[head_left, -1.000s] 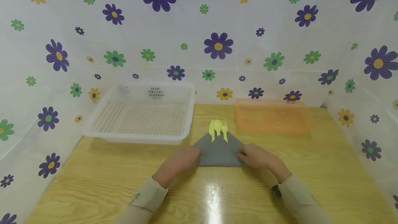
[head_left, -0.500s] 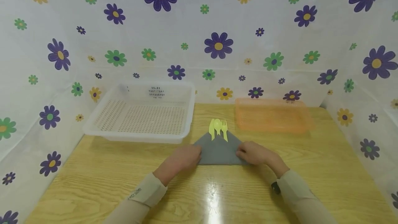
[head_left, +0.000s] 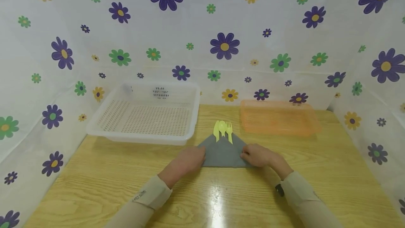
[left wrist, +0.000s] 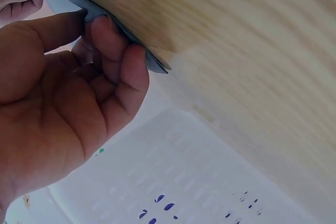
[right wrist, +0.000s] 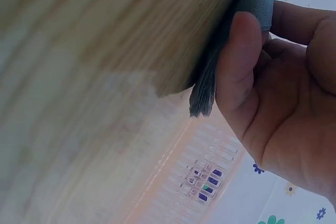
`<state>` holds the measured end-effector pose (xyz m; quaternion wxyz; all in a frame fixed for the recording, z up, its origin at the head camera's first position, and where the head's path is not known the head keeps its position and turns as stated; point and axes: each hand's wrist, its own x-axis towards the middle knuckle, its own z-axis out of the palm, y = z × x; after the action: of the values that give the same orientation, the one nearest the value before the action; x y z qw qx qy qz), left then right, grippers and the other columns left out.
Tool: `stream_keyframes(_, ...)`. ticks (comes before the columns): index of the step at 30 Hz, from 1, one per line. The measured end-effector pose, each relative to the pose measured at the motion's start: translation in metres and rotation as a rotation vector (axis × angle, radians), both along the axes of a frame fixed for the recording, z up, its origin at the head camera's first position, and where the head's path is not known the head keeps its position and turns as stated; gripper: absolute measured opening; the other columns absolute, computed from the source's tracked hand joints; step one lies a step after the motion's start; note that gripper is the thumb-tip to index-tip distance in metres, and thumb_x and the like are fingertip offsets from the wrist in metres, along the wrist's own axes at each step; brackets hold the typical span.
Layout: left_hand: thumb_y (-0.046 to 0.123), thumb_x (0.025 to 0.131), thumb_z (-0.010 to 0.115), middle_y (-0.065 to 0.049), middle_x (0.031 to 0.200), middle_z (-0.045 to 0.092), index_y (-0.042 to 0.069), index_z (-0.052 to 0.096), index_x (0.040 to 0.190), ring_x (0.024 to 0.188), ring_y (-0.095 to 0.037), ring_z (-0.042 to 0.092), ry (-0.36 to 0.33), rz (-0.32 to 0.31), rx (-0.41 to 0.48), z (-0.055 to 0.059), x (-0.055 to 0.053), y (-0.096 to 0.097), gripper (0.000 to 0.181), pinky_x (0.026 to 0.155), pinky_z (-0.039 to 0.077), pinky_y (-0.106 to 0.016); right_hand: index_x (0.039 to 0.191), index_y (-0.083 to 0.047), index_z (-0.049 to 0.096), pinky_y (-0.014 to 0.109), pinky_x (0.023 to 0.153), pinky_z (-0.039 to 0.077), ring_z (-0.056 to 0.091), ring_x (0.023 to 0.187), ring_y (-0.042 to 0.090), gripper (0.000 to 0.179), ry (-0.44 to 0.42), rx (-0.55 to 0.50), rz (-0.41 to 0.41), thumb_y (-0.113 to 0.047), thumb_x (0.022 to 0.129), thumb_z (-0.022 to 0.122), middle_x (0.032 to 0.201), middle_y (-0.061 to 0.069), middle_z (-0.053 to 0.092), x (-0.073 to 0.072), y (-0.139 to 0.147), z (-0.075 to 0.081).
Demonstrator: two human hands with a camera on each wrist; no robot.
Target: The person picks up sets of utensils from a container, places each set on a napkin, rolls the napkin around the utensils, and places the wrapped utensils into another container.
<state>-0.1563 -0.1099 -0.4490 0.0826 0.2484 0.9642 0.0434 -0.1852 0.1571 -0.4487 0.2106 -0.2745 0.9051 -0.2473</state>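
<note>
In the head view a folded grey napkin [head_left: 223, 156] lies on the table, its straight edge toward me and its upper part pointed. Out of its pocket stick a yellow-green knife [head_left: 216, 129], a spoon [head_left: 222, 126] and a fork [head_left: 229, 128], heads pointing away from me; their lower ends are hidden in the napkin. My left hand [head_left: 189, 159] pinches the napkin's left corner between thumb and curled fingers, as the left wrist view shows. At the right corner, my right hand [head_left: 260, 155] pinches the layered grey edge, seen close in the right wrist view.
A white perforated plastic basket [head_left: 186, 138] stands at the back left, beyond my left hand. To the back right is a shallower orange basket [head_left: 280, 132]. A flower-patterned white sheet [head_left: 190, 20] encloses the back and sides of the wooden table [head_left: 202, 200].
The head view has shifted slightly. Both hands stay at the napkin's corners, and the cutlery keeps its place in the pocket.
</note>
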Motion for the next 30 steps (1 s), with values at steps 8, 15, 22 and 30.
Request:
stream_keyframes(8, 0.014, 0.101, 0.053, -0.008, 0.068, 0.056, 0.005, 0.051, 0.085, 0.061, -0.023, 0.061, 0.033, 0.038, -0.018, 0.0008, 0.0047, 0.0021, 0.018, 0.052, 0.054, -0.038, 0.080, -0.008, 0.056, 0.028, 0.059, 0.036, 0.042, 0.063, 0.012, 0.024, 0.069, 0.068, -0.031, -0.011, 0.103, 0.047, 0.067, -0.002, 0.045, 0.0054, -0.0035, 0.0009)
stream_keyframes(15, 0.007, 0.098, 0.055, -0.012, 0.070, 0.059, 0.003, 0.051, 0.091, 0.064, -0.027, 0.065, 0.072, 0.005, -0.028, -0.0022, 0.0048, 0.0001, 0.009, 0.053, 0.055, -0.039, 0.087, -0.007, 0.058, 0.030, 0.059, 0.037, 0.043, 0.063, 0.013, 0.022, 0.108, 0.088, -0.041, -0.011, 0.104, 0.045, 0.069, -0.001, 0.047, 0.0079, -0.0041, 0.0026)
stream_keyframes(22, 0.013, 0.100, 0.054, -0.011, 0.070, 0.058, 0.005, 0.051, 0.086, 0.065, -0.026, 0.064, 0.057, 0.015, -0.026, -0.0004, 0.0016, -0.0002, 0.017, 0.055, 0.055, -0.041, 0.087, -0.010, 0.060, 0.031, 0.060, 0.040, 0.045, 0.063, 0.013, 0.020, 0.172, 0.138, -0.051, -0.015, 0.103, 0.048, 0.070, -0.002, 0.050, 0.0061, -0.0045, 0.0030)
stream_keyframes(30, 0.014, 0.101, 0.054, -0.009, 0.068, 0.058, 0.006, 0.051, 0.084, 0.063, -0.025, 0.064, 0.079, 0.023, -0.049, -0.0003, 0.0009, 0.0016, 0.018, 0.054, 0.054, -0.040, 0.083, -0.011, 0.058, 0.031, 0.060, 0.038, 0.045, 0.064, 0.014, 0.021, 0.161, 0.152, -0.062, -0.015, 0.102, 0.050, 0.069, -0.002, 0.049, 0.0039, -0.0041, 0.0009)
